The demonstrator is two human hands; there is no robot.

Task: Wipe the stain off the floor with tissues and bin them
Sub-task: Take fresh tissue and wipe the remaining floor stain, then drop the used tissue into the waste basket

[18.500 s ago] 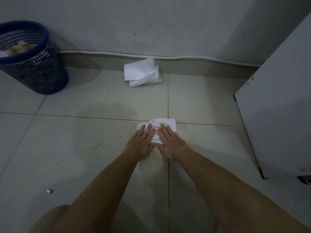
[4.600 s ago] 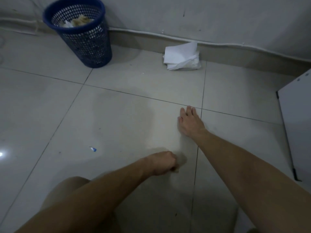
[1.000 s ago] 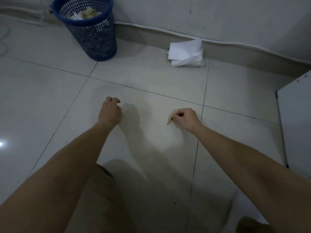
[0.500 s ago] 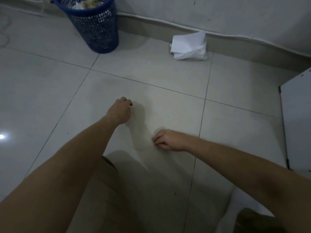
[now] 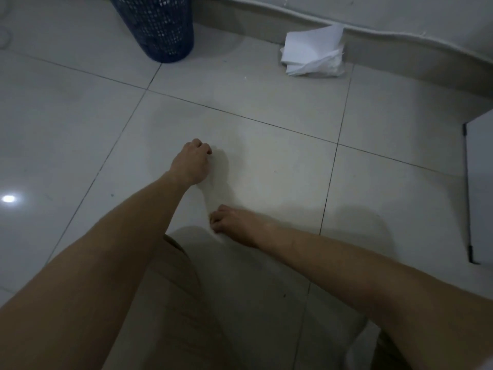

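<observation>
From where I sit, both hands are down at the pale tiled floor [image 5: 266, 169]. The left hand [image 5: 191, 163] is out ahead, its fingers curled into a loose fist, knuckles near the tile; I cannot tell whether anything is inside it. The right hand [image 5: 234, 225] is nearer the body and just right of the left forearm, fingertips drawn together against the floor as if pinching at something small, but no tissue shows in it and I cannot tell what, if anything, it has. Between and beyond the hands the tile looks mostly clean, with only a faint dull patch, so I judge the wiping largely done. The stack of fresh tissues [image 5: 313, 53] lies well ahead and to the right of both hands, against the skirting. The blue mesh bin [image 5: 160, 28] stands well ahead of the left hand, its top out of view. What seems left is clearing any last scrap and binning it.
</observation>
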